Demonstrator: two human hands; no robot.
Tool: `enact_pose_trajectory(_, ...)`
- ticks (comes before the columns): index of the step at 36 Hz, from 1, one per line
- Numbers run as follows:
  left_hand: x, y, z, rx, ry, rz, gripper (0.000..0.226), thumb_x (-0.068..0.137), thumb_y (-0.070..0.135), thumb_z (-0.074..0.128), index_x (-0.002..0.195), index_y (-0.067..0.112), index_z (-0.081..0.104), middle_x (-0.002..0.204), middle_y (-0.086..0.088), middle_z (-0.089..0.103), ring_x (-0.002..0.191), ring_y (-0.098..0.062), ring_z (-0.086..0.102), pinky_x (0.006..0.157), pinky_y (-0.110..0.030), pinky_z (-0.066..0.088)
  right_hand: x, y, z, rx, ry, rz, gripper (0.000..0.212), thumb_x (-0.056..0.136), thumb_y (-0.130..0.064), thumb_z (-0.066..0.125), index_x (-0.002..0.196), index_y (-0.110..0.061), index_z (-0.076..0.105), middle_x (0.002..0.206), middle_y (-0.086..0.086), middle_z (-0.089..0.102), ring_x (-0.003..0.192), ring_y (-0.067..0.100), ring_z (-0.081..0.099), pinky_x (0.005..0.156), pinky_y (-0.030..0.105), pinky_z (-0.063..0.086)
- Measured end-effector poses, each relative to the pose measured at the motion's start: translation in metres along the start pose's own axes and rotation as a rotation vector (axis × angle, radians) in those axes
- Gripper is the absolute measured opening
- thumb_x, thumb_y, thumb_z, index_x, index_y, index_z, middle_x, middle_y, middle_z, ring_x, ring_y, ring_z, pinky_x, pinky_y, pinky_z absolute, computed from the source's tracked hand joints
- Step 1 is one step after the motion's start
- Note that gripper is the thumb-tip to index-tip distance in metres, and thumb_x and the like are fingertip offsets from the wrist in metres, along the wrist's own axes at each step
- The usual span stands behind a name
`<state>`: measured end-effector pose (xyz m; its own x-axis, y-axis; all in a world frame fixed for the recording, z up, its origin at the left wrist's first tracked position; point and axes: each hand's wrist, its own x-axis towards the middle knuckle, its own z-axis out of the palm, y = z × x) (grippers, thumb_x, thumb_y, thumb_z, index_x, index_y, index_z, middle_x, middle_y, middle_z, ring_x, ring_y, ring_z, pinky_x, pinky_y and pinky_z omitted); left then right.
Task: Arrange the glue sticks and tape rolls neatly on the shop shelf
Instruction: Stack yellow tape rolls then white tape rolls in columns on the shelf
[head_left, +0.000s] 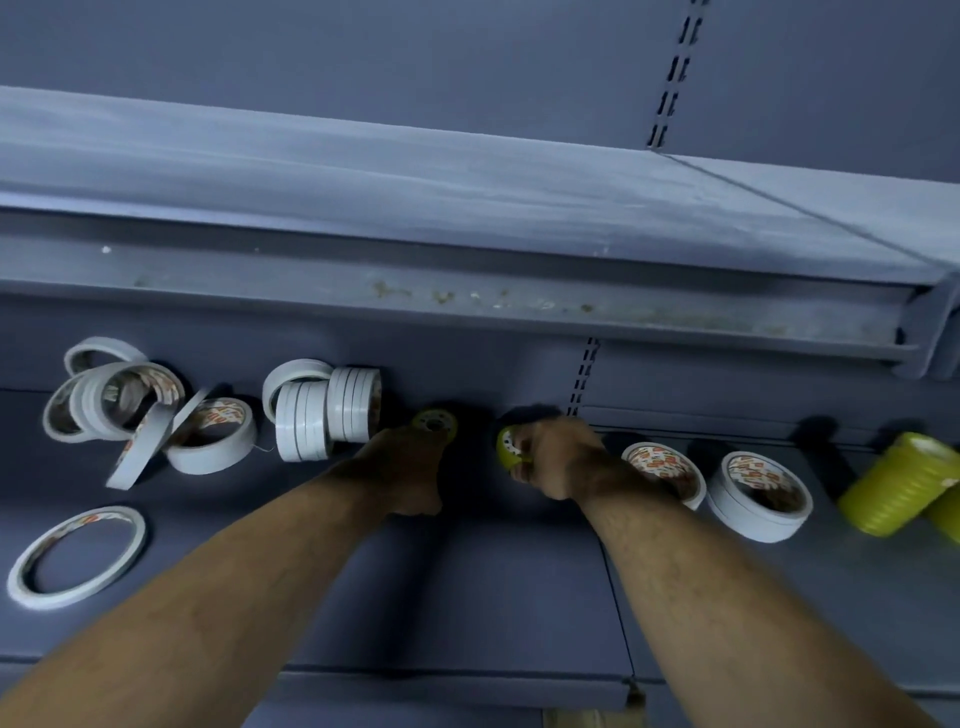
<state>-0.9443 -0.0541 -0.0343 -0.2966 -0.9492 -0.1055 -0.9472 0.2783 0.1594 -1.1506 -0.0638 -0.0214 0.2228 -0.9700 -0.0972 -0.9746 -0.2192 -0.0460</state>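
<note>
Both hands work just left of the slotted upright (582, 379) at the back of the shelf (467, 597). The left hand (410, 467), the farther from the upright, shows its back to the onlooker, its fingers closed on the left yellow roll (435, 423), which stands on edge close to the back panel. The right hand (556, 457), almost below the upright, curls thumb and fingers round the right yellow roll (508, 448), held tilted. The step in hand is judged to be setting these small rolls together. It is done well by standing each on the same edge, faces parallel and sides touching, and by letting go only once a roll sits steady, since a roll on edge is apt to run off. Left of the upright stand the white packs (324, 415), beyond them the loose white heap (124, 405), and toward the front edge the thin flat roll (78, 556). Right of the upright lie the near white roll (670, 467), partly under the right forearm, then the far white roll (758, 499), then the yellow stack (893, 483), cut by the frame. The left fingertips are hidden. Whether either held roll touches the shelf cannot be told, the dim light leaves the labels unreadable, and no glue stick can be made out.
</note>
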Motion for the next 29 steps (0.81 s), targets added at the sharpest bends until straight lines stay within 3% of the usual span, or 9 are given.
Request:
enact_pose_trajectory(6,0.029,-0.001,-0.002,-0.062,0.14,-0.1,0.058,0.078,0.031,0.066,0.127,0.006,0.047,0.128,-0.02,0.052,0.114,-0.039,0.056,0.092,-0.041,0.05,0.0,-0.001,-0.001,-0.013,-0.002,0.008,0.047,0.093,-0.04,0.066,0.135,-0.022,0.061,0.133,0.007,0.064,0.121,0.027,0.06,0.098,0.031,0.048)
enact_pose_trajectory(9,0.035,-0.001,0.007,-0.014,0.121,-0.103,0.043,0.086,0.03,0.061,0.126,0.015,0.054,0.13,-0.013,0.054,0.114,-0.033,0.056,0.095,-0.039,0.048,0.0,0.001,0.0,-0.006,-0.005,0.013,0.046,0.093,-0.04,0.065,0.134,-0.021,0.061,0.133,0.008,0.064,0.119,0.027,0.061,0.097,0.03,0.048)
enact_pose_trajectory(12,0.036,-0.001,0.01,0.034,0.051,-0.068,0.05,0.086,0.033,0.062,0.134,0.025,0.053,0.142,-0.013,0.045,0.126,-0.035,0.052,0.102,-0.041,0.047,0.0,0.003,0.001,0.008,-0.009,0.024,0.048,0.093,-0.041,0.065,0.136,-0.021,0.059,0.134,0.007,0.063,0.12,0.027,0.061,0.096,0.03,0.048)
enact_pose_trajectory(18,0.033,-0.001,0.011,0.11,0.102,-0.058,0.026,0.092,0.029,0.053,0.114,0.023,0.066,0.121,-0.007,0.066,0.113,-0.031,0.062,0.088,-0.039,0.055,0.0,0.003,0.0,0.002,-0.019,0.021,0.049,0.094,-0.042,0.064,0.138,-0.021,0.058,0.138,0.006,0.061,0.123,0.027,0.059,0.099,0.031,0.047)
enact_pose_trajectory(29,0.029,0.004,0.006,0.124,0.081,-0.115,0.025,0.084,0.026,0.061,0.104,0.016,0.073,0.11,-0.008,0.071,0.107,-0.03,0.066,0.084,-0.034,0.054,-0.001,0.002,-0.003,-0.015,-0.007,0.011,0.049,0.094,-0.041,0.064,0.139,-0.02,0.058,0.136,0.006,0.062,0.123,0.026,0.059,0.098,0.027,0.045)
